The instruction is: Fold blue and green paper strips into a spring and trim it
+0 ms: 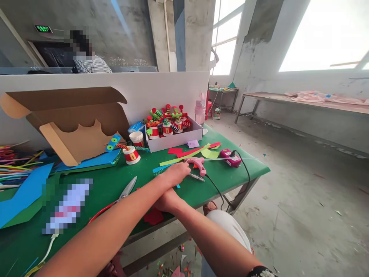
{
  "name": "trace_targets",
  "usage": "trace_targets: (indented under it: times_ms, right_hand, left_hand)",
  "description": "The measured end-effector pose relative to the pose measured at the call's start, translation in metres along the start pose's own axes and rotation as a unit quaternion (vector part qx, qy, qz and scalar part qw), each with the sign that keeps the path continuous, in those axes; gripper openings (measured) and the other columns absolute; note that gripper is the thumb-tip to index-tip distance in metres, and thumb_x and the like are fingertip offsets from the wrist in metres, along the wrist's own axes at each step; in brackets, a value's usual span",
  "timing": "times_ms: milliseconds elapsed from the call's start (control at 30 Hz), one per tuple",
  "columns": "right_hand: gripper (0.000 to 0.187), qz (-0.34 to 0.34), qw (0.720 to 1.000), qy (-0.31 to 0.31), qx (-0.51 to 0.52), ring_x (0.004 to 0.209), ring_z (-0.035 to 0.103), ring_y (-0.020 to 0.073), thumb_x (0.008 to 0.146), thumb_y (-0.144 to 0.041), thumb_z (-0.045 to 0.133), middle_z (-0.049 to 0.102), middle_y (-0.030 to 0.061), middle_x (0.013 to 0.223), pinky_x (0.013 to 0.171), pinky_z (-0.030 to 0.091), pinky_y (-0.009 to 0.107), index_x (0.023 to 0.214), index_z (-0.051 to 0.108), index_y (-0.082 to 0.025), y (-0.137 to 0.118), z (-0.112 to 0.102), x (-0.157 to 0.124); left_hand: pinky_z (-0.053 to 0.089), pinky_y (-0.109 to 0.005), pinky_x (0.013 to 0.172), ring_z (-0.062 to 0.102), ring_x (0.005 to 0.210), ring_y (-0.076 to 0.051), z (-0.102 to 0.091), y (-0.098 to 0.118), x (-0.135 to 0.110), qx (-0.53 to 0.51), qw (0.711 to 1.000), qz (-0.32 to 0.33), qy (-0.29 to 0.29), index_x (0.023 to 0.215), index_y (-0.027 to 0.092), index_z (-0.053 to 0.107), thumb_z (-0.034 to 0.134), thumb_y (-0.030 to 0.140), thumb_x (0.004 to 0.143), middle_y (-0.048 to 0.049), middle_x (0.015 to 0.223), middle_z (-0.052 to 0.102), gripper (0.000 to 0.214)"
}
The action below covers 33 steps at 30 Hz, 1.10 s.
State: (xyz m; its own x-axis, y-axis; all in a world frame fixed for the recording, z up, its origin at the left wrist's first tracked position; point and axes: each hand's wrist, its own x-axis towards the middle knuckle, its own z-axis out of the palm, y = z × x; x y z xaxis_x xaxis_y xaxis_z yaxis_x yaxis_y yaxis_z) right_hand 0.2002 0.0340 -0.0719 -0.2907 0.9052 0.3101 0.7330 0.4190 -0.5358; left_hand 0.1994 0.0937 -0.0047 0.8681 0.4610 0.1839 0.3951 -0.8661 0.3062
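Note:
My left hand [174, 174] reaches across the green table [95, 192], fingers stretched out and lying flat. Its fingertips touch the rear of a pink glue gun [198, 164] that lies on the table. A pen [196, 177] lies just in front of the gun. My right hand [166, 202] is crossed under the left forearm at the table's front edge. Its fingers are hidden. It is next to a red paper scrap [154, 216]. Scissors [127, 189] with red handles lie to the left of both hands.
A white box [173, 143] of finished paper-cup toys stands at the back, with loose cups [131, 155], paper strips [184, 156] and a pink power block [230, 158] with its cable nearby. An open cardboard box [72, 123] and coloured sheets are at left. A person sits behind the white partition [161, 88].

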Motion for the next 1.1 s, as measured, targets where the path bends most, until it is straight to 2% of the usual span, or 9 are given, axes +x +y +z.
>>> trace_targets:
  times_ms: [33,100,233,367,433,567,700,900,1100]
  right_hand:
    - [0.027,-0.003,1.000,-0.003,-0.007,0.106,0.058,0.0267,0.080,-0.009,0.053,0.066,0.0057,0.119,0.095,0.043,0.036,0.102,0.065,-0.019,0.000,0.002,0.001]
    - [0.026,-0.005,1.000,-0.008,-0.018,0.105,0.058,0.0263,0.081,-0.008,0.050,0.067,0.0044,0.117,0.095,0.042,0.036,0.098,0.065,-0.020,-0.001,0.002,0.001]
    - [0.022,0.014,1.000,-0.005,-0.016,0.092,0.061,0.0260,0.082,-0.015,0.050,0.070,0.0087,0.103,0.081,0.047,0.034,0.099,0.064,-0.017,-0.007,-0.006,0.000]
    - [0.018,0.030,1.000,-0.002,-0.001,0.085,0.062,0.0240,0.078,-0.021,0.059,0.068,0.0087,0.093,0.068,0.047,0.030,0.095,0.064,-0.017,-0.014,-0.018,-0.004]
    - [0.017,0.031,1.000,0.001,0.004,0.085,0.061,0.0213,0.077,-0.021,0.062,0.065,0.0065,0.092,0.070,0.047,0.029,0.094,0.064,-0.019,-0.017,-0.022,-0.006]
    - [0.016,0.030,0.999,0.007,0.016,0.087,0.060,0.0183,0.079,-0.021,0.064,0.063,0.0042,0.091,0.074,0.047,0.027,0.096,0.066,-0.021,-0.020,-0.026,-0.007]
    - [0.017,0.022,0.998,0.004,0.050,0.090,0.061,0.0169,0.091,-0.022,0.053,0.064,0.0056,0.096,0.080,0.048,0.028,0.099,0.067,-0.021,-0.021,-0.030,-0.007]
    - [0.021,0.050,0.996,0.001,0.076,0.094,0.062,0.0192,0.088,-0.019,0.056,0.066,0.0057,0.099,0.083,0.049,0.031,0.105,0.066,-0.022,-0.020,-0.032,-0.005]
    - [0.011,0.060,0.992,0.013,0.112,0.082,0.063,0.0169,0.084,-0.016,0.059,0.067,0.0023,0.085,0.073,0.049,0.027,0.082,0.067,-0.022,-0.020,-0.031,-0.004]
  left_hand:
    - [0.051,-0.028,0.071,0.066,0.075,-0.021,0.006,0.004,0.005,0.020,0.999,0.005,-0.043,0.061,0.018,0.061,0.050,-0.002,0.067,-0.0060,0.078,0.067,0.024]
    - [0.051,-0.030,0.070,0.065,0.072,-0.022,0.010,0.008,0.010,0.024,0.998,0.010,-0.061,0.060,0.019,0.056,0.050,-0.005,0.066,-0.0057,0.075,0.065,0.026]
    - [0.051,-0.027,0.070,0.063,0.071,-0.019,-0.015,0.004,-0.007,0.026,1.000,0.002,-0.014,0.066,0.021,0.054,0.050,-0.001,0.069,-0.0039,0.076,0.062,0.023]
    - [0.051,-0.027,0.070,0.060,0.072,-0.016,-0.048,-0.012,-0.061,-0.029,0.983,-0.068,0.168,0.076,0.022,0.056,0.046,0.014,0.078,-0.0028,0.081,0.063,0.013]
    - [0.051,-0.027,0.065,0.061,0.066,-0.015,-0.055,-0.024,-0.093,-0.113,0.947,-0.151,0.259,0.081,0.021,0.058,0.052,0.026,0.079,-0.0015,0.076,0.064,0.008]
    - [0.052,-0.027,0.060,0.062,0.060,-0.016,-0.052,-0.046,-0.139,-0.271,0.861,-0.270,0.336,0.087,0.017,0.062,0.058,0.048,0.077,-0.0026,0.070,0.067,0.033]
    - [0.045,-0.023,0.054,0.058,0.057,-0.014,-0.048,-0.054,-0.155,-0.262,0.852,-0.283,0.354,0.084,0.018,0.066,0.059,0.054,0.077,-0.0014,0.069,0.067,0.037]
    - [0.043,-0.023,0.052,0.054,0.053,-0.013,-0.050,-0.052,-0.163,-0.289,0.844,-0.299,0.339,0.081,0.018,0.067,0.058,0.056,0.078,-0.0005,0.063,0.064,0.039]
    - [0.045,-0.023,0.051,0.056,0.051,-0.013,-0.054,-0.051,-0.168,-0.343,0.822,-0.296,0.344,0.079,0.017,0.066,0.060,0.056,0.076,-0.0005,0.061,0.065,0.039]
